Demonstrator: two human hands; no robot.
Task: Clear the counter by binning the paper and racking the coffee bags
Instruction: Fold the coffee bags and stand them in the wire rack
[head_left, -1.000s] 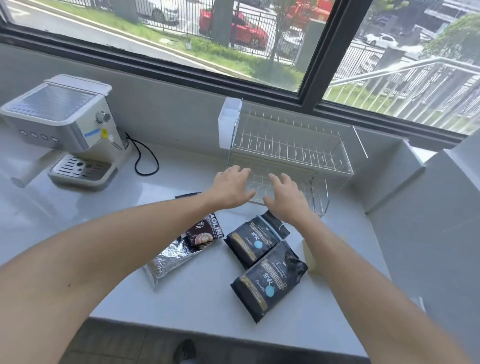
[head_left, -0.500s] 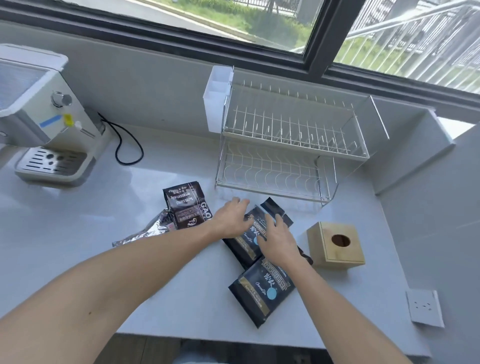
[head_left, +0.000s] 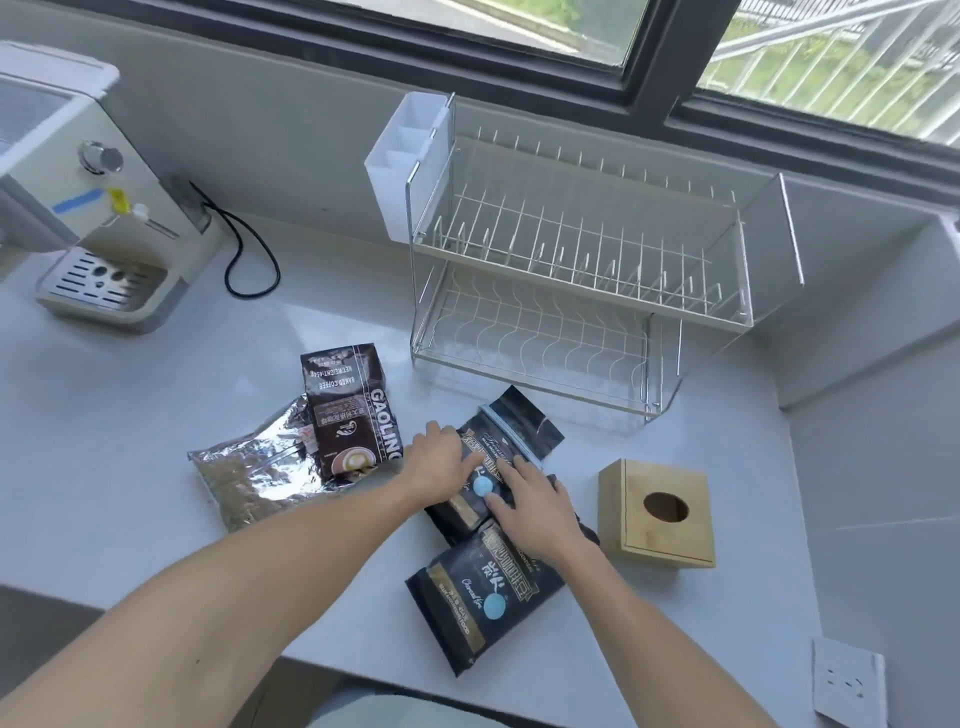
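Observation:
Three coffee bags and a silver foil bag lie on the white counter. My left hand (head_left: 439, 462) and my right hand (head_left: 535, 506) rest on the upper black coffee bag (head_left: 511, 431), one on each side, fingers curled onto it. A second black coffee bag (head_left: 483, 597) lies just nearer, partly under my right wrist. A brown coffee bag (head_left: 350, 410) lies to the left, overlapping the silver foil bag (head_left: 254, 473). The two-tier wire dish rack (head_left: 582, 280) stands behind them with nothing in it. I see no loose paper.
A wooden tissue box (head_left: 657, 514) sits right of the bags. A white coffee machine (head_left: 88, 208) with a black cord (head_left: 249, 260) stands at the far left. A white cutlery holder (head_left: 410, 166) hangs on the rack's left end. A wall socket (head_left: 847, 686) is at lower right.
Both hands dropped from in front of the rack down onto the upper black coffee bag. My view tilted downward, bringing the tissue box and socket into sight.

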